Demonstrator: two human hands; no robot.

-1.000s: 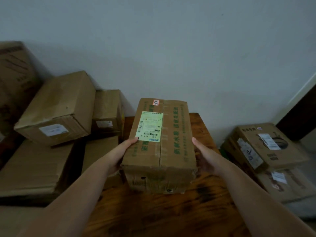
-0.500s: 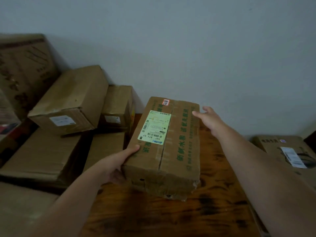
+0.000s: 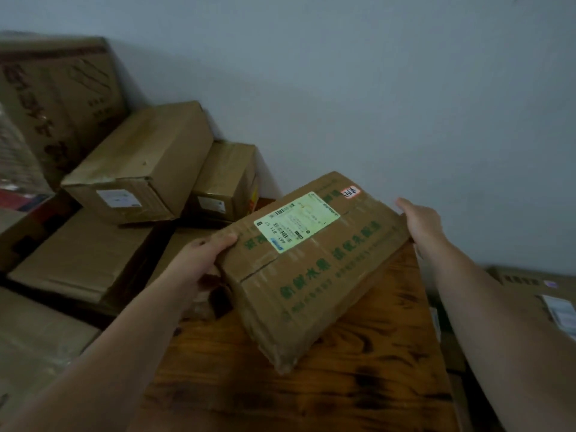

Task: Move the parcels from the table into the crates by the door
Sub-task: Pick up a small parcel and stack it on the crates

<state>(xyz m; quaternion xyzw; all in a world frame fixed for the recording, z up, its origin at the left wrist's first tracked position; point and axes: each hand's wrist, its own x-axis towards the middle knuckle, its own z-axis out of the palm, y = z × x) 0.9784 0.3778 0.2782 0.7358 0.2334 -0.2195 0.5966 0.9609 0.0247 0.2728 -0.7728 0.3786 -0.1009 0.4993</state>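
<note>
Holds one long taped cardboard parcel (image 3: 311, 269), sealed, contents unseen, tilted over dark-grained wooden table (image 3: 358, 385); green print and one pale label (image 3: 296, 221) on top. Left hand (image 3: 199, 260) grips near-left edge, thumb on top; right hand (image 3: 422, 224) clasps far end, fingers hidden behind. Counts at least five brown cartons (image 3: 140, 163) stacked left.

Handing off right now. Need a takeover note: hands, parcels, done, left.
Left hand: grips the near left end of the green-printed parcel, thumb on top.
Right hand: holds its far right corner, fingers hidden behind it.
Parcel: skewed over the wooden table; cannot tell if it is lifted clear.
Done: nothing visibly crated; crates not in view.
Left: carry this parcel to the crates. More cardboard boxes are stacked to the left.
</note>
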